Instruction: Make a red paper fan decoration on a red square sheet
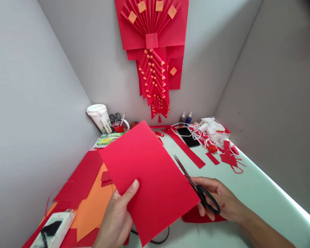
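Note:
A sheet of red paper (155,172) is held up at a tilt over the table by my left hand (121,210), thumb on its front face and the other fingers behind it. My right hand (219,196) grips black-handled scissors (206,198) beside the sheet's right edge. Their blades (181,167) point up and to the left and look nearly closed. Whether the blades touch the paper I cannot tell. Partly hidden beneath the scissors and my right hand lies a dark red item (196,217) on the table.
Red sheets (80,174) and orange paper (93,210) cover the left side, with a white box (54,229) in front. A phone (188,137), a red strip (188,151) and paper scraps (209,127) lie at the back right. A white coffee cup (96,117) leans by the left wall; a red paper decoration (155,62) hangs behind.

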`<state>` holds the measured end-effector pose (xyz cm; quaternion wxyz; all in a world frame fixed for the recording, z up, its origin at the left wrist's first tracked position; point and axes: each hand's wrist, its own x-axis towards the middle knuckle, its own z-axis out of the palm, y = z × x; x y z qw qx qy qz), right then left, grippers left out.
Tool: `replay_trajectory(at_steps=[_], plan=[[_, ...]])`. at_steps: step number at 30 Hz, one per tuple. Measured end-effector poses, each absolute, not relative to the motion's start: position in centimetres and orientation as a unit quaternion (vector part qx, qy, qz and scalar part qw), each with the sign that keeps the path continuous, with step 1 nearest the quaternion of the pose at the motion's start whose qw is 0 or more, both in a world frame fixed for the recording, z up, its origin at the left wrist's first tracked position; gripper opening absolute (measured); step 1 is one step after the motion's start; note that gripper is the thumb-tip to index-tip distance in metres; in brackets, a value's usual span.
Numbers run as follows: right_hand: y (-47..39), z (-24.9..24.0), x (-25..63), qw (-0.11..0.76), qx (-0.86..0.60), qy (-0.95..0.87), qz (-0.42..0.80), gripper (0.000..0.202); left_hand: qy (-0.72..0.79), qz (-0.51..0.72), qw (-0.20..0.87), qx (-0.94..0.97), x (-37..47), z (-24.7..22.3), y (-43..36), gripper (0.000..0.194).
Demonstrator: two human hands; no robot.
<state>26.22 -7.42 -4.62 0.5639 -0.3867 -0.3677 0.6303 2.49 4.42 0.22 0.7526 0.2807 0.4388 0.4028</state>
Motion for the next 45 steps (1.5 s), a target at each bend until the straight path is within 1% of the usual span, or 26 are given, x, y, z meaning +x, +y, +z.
replay_trajectory(at_steps=[4,9,12,19,24,28,36,39,45], plan=[[-7.7,-5.2,26.4,0.559,-0.382,-0.395,0.621,0.051,0.447,0.400,0.748,0.283,2.5,0.2,4.4,0.046],[-7.8,-5.4,26.4,0.568,-0.362,-0.432,0.599,0.046,0.443,0.386,0.756,0.287,2.5,0.3,4.5,0.039],[-7.7,-5.2,26.4,0.563,-0.371,-0.444,0.590,0.045,0.437,0.392,0.760,0.280,2.5,0.4,4.5,0.043],[-7.7,-5.0,26.4,0.563,-0.378,-0.445,0.585,0.043,0.436,0.394,0.763,0.269,2.6,0.2,4.4,0.043],[-7.9,-4.9,26.4,0.567,-0.378,-0.448,0.579,0.042,0.432,0.392,0.765,0.273,2.5,0.0,4.4,0.048],[-7.8,-4.6,26.3,0.564,-0.391,-0.472,0.554,0.044,0.428,0.397,0.763,0.278,2.6,0.1,4.5,0.051],[-7.8,-4.7,26.5,0.577,-0.415,-0.470,0.524,0.040,0.432,0.393,0.770,0.255,2.6,0.8,4.3,0.048],[-7.8,-4.7,26.3,0.582,-0.410,-0.473,0.520,0.040,0.427,0.401,0.765,0.266,2.6,0.7,4.3,0.050],[-7.7,-4.1,25.8,0.587,-0.406,-0.506,0.485,0.037,0.441,0.392,0.755,0.286,2.5,0.3,4.4,0.045]])
